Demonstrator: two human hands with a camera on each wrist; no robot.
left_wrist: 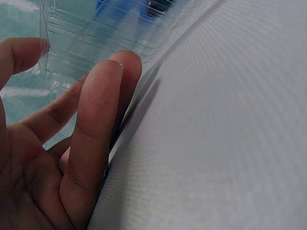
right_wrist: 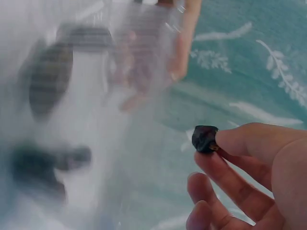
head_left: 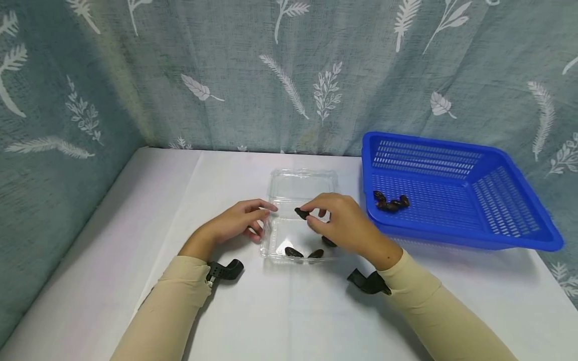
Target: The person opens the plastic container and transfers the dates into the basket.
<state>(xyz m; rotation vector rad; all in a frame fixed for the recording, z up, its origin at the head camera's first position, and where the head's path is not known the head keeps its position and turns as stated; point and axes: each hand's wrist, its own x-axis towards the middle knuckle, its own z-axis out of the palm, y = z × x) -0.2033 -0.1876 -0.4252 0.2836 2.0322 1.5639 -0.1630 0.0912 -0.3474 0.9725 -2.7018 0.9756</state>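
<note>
A dark, wrinkled date (right_wrist: 205,139) is pinched between the thumb and fingers of my right hand (head_left: 345,220), above a clear plastic clamshell box (head_left: 282,231). The box lies with its lid (head_left: 302,185) folded back, away from me. Along the near side of its tray lie a few more dates (head_left: 293,252), one partly covered by the right hand. At the box's left edge is my left hand (head_left: 239,220), its fingers loosely bent. In the left wrist view its fingertips (left_wrist: 103,91) are against or close to the clear plastic wall; firm contact is hard to tell.
To the right stands a blue plastic basket (head_left: 420,235) with slotted walls, and several dates (head_left: 392,203) lie in its left part. A white cloth (head_left: 289,311) covers the table. Behind and to the left hangs a green leaf-patterned curtain (head_left: 235,115).
</note>
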